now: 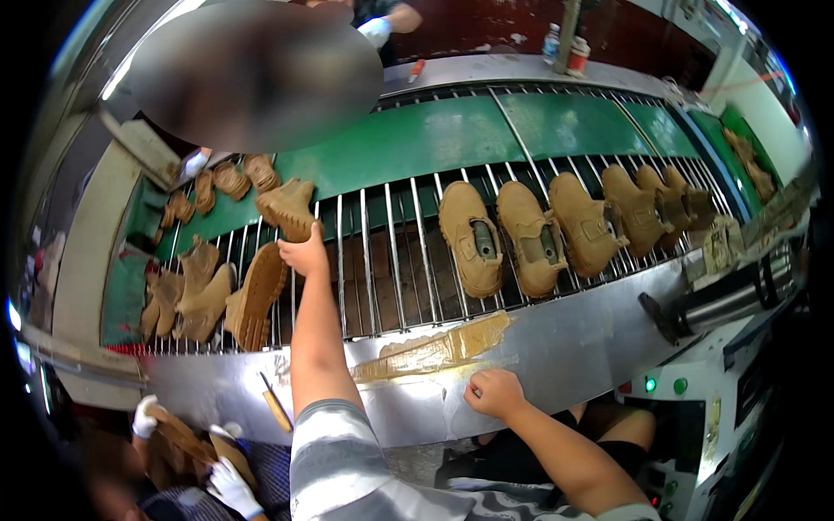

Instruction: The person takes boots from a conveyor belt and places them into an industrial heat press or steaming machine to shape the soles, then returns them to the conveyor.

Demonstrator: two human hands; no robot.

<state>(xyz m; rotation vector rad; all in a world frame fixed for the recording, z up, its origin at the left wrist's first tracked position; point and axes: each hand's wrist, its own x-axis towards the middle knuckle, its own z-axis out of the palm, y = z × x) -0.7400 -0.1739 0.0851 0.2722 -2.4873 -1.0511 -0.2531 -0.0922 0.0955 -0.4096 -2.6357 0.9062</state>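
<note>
My left hand (304, 252) reaches far over the conveyor and grips the near end of a tan shoe (288, 208), which is tipped with part of its ridged sole edge showing. Just below my left hand, another tan shoe (259, 300) leans on its side, its treaded sole facing me. My right hand (495, 393) is closed above the metal ledge (573, 334); a small dark spot shows at its fingers, but what it holds, if anything, is hidden. Several tan shoes (470, 239) stand in a row on the metal rollers (382, 260) to the right.
More tan boots (204, 291) and shoe uppers (230, 181) lie at left. A yellow-handled tool (276, 410) and brown tape (434, 347) are on the ledge. A steel flask (734, 300) lies at right. A gloved co-worker's hand (233, 486) works at lower left; another person stands across.
</note>
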